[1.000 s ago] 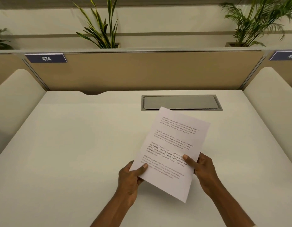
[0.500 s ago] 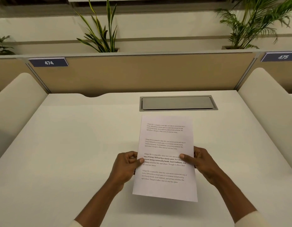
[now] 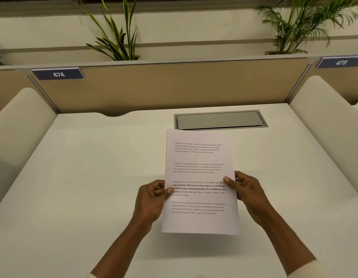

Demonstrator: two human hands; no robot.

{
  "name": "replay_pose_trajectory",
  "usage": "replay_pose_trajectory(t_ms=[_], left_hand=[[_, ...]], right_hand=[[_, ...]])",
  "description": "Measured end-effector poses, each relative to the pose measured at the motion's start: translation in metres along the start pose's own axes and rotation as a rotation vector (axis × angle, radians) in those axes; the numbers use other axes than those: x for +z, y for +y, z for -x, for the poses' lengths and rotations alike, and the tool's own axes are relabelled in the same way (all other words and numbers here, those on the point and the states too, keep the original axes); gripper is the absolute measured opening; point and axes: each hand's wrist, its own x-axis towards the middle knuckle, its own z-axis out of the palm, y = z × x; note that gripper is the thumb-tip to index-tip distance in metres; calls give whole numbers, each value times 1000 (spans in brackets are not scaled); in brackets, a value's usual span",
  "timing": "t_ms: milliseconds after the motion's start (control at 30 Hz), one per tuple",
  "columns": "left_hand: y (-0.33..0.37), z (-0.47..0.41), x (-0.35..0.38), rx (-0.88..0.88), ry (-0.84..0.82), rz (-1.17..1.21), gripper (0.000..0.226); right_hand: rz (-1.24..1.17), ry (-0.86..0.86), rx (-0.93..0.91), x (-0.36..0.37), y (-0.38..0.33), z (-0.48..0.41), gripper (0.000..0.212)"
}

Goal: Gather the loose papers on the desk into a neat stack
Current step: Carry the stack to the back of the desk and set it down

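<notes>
**Clerk:** Item one, the holders. Left hand (image 3: 152, 199): closed in a pinch on the left edge of the papers (image 3: 200, 177), thumb on the printed face, fingers behind. Right hand (image 3: 248, 193): the same pinch on the right edge, thumb tip on the face just above the bold lines.

**Checker:** And the papers themselves?

**Clerk:** White printed sheets, portrait, lifted clear of the worktop (image 3: 83, 177), centre of the frame, slightly right. The edges look flush. I cannot tell how many sheets there are; from this angle they read as one.

**Checker:** Handling?

**Clerk:** By my judgement, very light, thin and limp. They will sag or curl if held by one corner, and loose sheets slide over one another. They crease easily. Best hold is as now, mid-height on both long edges, then tap the lower short edge on the worktop to square it.

**Checker:** Legible writing?

**Clerk:** Four short paragraphs, each opening "Village life is a peaceful, close-knit, and nature-connected way of living". The third carries bold: "Defined by a slower pace, it is centered around strong community bonds, local traditions".

**Checker:** Further out?

**Clerk:** Grey cable hatch (image 3: 220, 120) just above the sheets. Partition (image 3: 174, 87) behind. Plate "474" (image 3: 58, 74) upper left; plate "475" (image 3: 340, 62) upper right. No brand seen.
</notes>
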Motion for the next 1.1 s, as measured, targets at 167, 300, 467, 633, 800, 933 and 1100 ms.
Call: replay_pose_trajectory(t_ms=[167, 300, 467, 633, 800, 933, 1100], left_hand=[[6, 3, -27, -24, -14, 75, 12], [13, 1, -47, -11, -42, 94, 12], [14, -3, -64, 22, -65, 59, 12], [12, -3, -58, 43, -95, 50, 10], [13, -3, -30, 42, -121, 68, 10], [14, -4, 3, 48, -116, 61, 11], [24, -18, 61, 46, -86, 61, 11]], right_hand=[[-118, 99, 45, 19, 8, 11, 17], [-101, 156, 26, 36, 4, 15, 12], [9, 257, -42, 58, -3, 21, 9], [80, 361, -50, 57, -5, 28, 9], [104, 376, -57, 30, -7, 32, 8], [127, 372, -52, -1, -12, 26, 9], [125, 363, -42, -55, -27, 5, 8]])
